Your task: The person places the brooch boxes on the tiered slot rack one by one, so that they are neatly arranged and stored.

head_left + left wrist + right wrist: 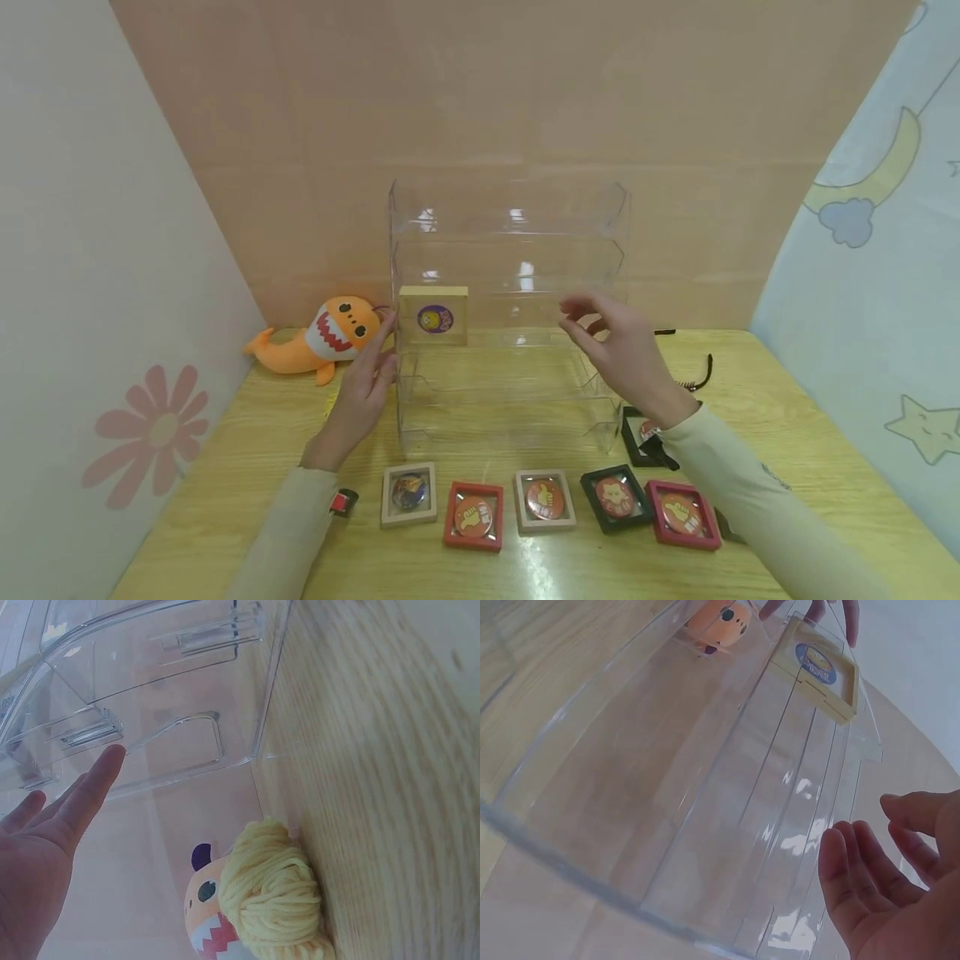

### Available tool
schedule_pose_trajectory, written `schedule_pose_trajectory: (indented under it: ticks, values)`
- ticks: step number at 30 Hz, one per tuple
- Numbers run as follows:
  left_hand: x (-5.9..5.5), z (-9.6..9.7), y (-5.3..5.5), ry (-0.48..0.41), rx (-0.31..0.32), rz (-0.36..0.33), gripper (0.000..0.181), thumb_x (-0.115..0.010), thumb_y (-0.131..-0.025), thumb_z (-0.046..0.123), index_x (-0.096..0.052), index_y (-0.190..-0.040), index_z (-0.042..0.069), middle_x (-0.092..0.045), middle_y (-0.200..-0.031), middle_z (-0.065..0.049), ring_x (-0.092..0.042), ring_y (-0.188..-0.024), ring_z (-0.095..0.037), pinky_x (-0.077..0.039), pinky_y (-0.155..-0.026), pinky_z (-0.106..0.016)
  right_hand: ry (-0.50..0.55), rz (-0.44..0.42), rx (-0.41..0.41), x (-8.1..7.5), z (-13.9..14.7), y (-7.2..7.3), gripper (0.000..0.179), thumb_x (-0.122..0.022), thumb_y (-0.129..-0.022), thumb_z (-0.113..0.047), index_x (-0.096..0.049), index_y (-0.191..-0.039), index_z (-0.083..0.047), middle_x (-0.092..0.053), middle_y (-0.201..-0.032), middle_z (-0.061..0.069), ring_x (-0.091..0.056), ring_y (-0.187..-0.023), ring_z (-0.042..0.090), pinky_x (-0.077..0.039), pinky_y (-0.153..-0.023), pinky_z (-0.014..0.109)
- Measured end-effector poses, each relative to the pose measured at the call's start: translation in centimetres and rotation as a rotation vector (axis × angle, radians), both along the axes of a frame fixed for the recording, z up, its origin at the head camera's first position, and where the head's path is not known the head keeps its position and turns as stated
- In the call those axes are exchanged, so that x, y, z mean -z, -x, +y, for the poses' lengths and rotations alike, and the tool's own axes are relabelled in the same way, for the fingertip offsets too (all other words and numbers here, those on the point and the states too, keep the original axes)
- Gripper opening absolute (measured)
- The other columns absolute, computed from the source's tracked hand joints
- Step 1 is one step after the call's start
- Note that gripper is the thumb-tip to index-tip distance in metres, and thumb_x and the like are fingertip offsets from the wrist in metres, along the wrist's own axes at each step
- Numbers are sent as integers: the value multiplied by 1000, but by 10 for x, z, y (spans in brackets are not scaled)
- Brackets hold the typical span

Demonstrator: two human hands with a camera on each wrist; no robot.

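A clear plastic tiered rack (517,398) stands upright on the wooden table. On one of its middle tiers, at the left end, sits a cream square display frame (454,335) with a purple oval picture inside. My left hand (360,392) is at the rack's left side, its fingers extended along the side panel, and the left wrist view shows the fingertips right by the clear wall. In front of the rack's right half hovers my right hand (618,342), its fingers loosely bent. Nothing lies between thumb and fingers of that right hand (885,877).
Along the table front lie a cream-framed blue badge (408,493), a red frame (474,517), another cream frame (545,500), a dark green frame (617,497) and a magenta frame (682,514). An orange shark plush (300,354) and yellow yarn (270,892) are left; a black frame (632,446) is right.
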State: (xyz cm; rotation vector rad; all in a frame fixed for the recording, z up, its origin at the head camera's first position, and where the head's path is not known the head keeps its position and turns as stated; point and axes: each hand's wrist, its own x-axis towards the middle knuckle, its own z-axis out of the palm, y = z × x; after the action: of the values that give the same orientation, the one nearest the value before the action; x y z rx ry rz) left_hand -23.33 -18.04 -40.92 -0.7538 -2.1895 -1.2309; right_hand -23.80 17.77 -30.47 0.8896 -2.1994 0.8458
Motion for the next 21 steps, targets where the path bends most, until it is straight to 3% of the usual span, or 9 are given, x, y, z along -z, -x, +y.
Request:
schedule_pose_trajectory:
  ticks: [10,16,21]
  values:
    - [0,-1,-1,0,-5,-2,62,-42,-108,2,-20,-164,20,-27,-164,-6,-39,-142,-35,-49,-105,-42,24,-31,87,1,40,-13,25,-76,-89,2,-70,-112,-3,-73,-100,5,-67,-89,16,-52,-71,11]
    - [2,-2,-1,1,-8,-2,63,-42,-108,1,-20,-164,20,-29,-163,-8,-38,-142,-34,-49,-105,-42,17,-66,142,5,62,-23,24,-76,-89,2,-70,-111,-5,-73,-99,3,-63,-89,1,-50,-72,8]
    - [1,-3,-2,-8,-10,-17,63,-42,-108,3,-20,-164,23,-29,-163,-7,-39,-143,-31,-48,-106,-41,3,-90,167,11,76,-30,26,-77,-88,2,-70,-111,-8,-72,-97,0,-61,-89,-3,-49,-70,8]
